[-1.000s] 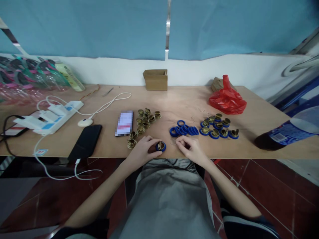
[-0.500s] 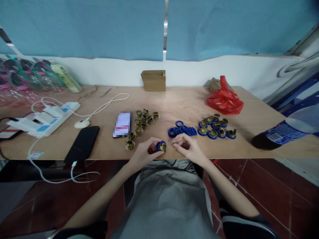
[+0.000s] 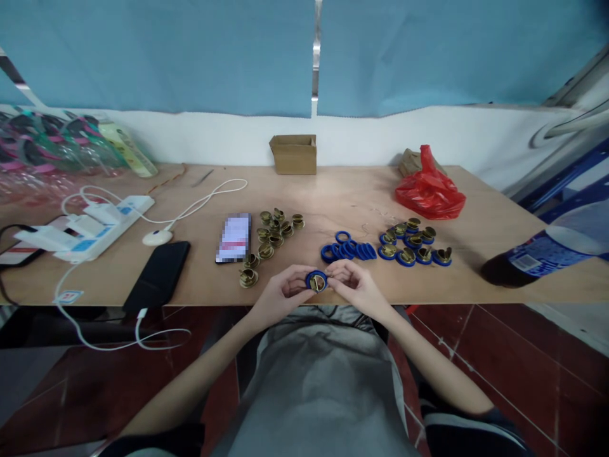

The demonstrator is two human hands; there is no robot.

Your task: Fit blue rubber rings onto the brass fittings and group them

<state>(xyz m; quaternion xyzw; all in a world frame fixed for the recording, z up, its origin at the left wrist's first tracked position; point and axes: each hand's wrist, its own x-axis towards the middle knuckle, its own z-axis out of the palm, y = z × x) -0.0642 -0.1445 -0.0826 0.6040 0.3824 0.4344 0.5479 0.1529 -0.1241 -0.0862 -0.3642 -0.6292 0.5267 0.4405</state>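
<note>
Pinching blue-ringed brassy piece [image 3: 316, 281] in L grip [image 3: 276, 293] by front edge of counter [image 3: 457, 284], can't tell hold of R grip [image 3: 362, 292] beside it; prob. light, stiff, slick, best taken by blue rim.

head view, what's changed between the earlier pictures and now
The right hand has moved leftward, its fingertips now at the right edge of the round blue-ringed brass-coloured piece. That piece, in the left hand throughout, has shifted slightly right and turned. The loose blue rings, bare round brass-coloured pieces and other blue-ringed brass-coloured pieces stayed put.
</note>
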